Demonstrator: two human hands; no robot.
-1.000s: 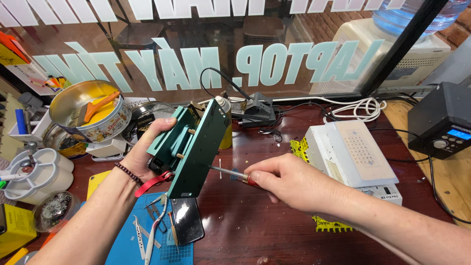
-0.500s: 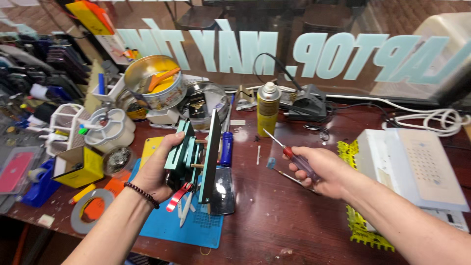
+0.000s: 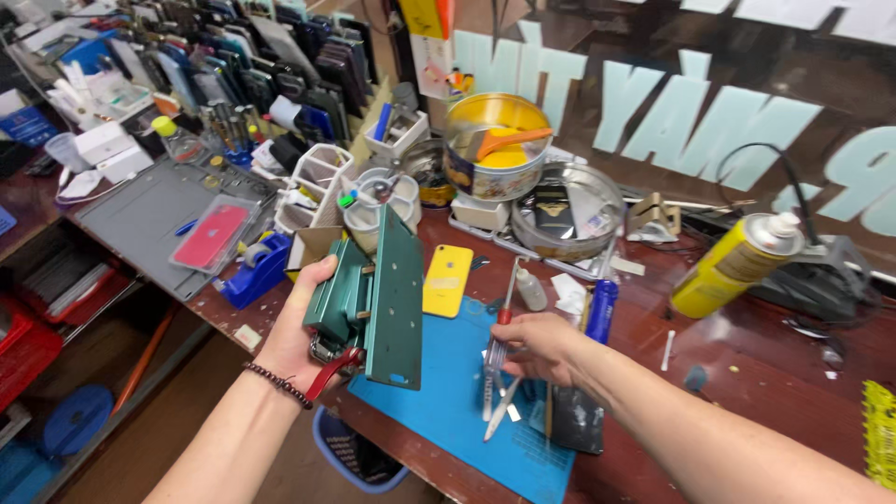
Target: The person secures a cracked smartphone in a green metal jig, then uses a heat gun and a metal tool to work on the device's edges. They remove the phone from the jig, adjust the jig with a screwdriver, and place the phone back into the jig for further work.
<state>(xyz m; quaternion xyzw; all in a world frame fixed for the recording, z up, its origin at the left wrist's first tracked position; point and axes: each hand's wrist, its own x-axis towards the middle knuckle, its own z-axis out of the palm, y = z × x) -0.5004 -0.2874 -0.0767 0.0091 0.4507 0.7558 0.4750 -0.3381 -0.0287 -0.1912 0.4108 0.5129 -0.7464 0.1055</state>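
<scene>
My left hand (image 3: 301, 329) grips a green metal clamp device (image 3: 373, 297) with a flat perforated plate, held upright over the bench's front edge; a red strap hangs below it. My right hand (image 3: 541, 343) is lowered over a blue work mat (image 3: 448, 411) and holds a thin screwdriver (image 3: 500, 322) with a red collar, its shaft pointing up and away. Several loose tools lie on the mat under that hand. A yellow phone (image 3: 446, 280) lies face down just beyond the mat, between the two hands.
A blue-handled screwdriver (image 3: 601, 310) and small white bottle (image 3: 531, 290) lie right of the phone. A yellow spray can (image 3: 733, 263) stands at right. Tins, a round metal tray (image 3: 569, 222), a blue tape dispenser (image 3: 254, 268), a grey mat (image 3: 149, 215) and stacked phones crowd the back left.
The view has swung left. My left hand has carried the green clamp left toward the bench edge. My right hand has come down onto the blue mat with the screwdriver.
</scene>
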